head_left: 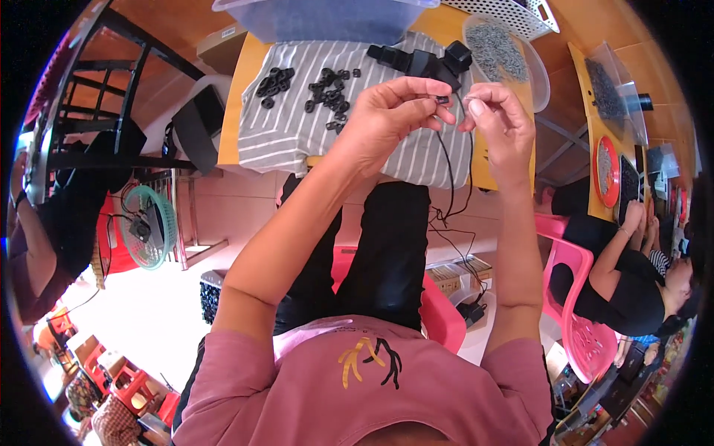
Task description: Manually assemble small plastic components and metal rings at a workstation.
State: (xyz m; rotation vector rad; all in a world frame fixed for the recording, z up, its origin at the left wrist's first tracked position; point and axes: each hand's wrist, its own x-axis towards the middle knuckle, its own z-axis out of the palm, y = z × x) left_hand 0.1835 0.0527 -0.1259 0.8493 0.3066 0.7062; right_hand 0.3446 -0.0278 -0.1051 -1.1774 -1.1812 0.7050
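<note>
Over a grey striped cloth (279, 145) on the table, my two hands face each other, a small gap apart. My left hand (394, 115) pinches a small black part (442, 99) between thumb and fingertips. My right hand (502, 123) is closed in a pinch, its thumb and forefinger pressed together close to that part; what they hold is too small to make out. Two groups of small black parts lie left of my left hand: one pile (275, 83) farther off and another loose group (327, 93) nearer. Beyond my hands sit black blocky devices (416, 61) with a black cable (451, 167) hanging down.
A clear plastic bin (320, 21) stands at the back. At the back right are a tub of small grey metal pieces (494, 48) and a white perforated basket (513, 15). A co-worker (617, 275) sits at the right by a pink chair (573, 320). Black metal racking (97, 111) stands left.
</note>
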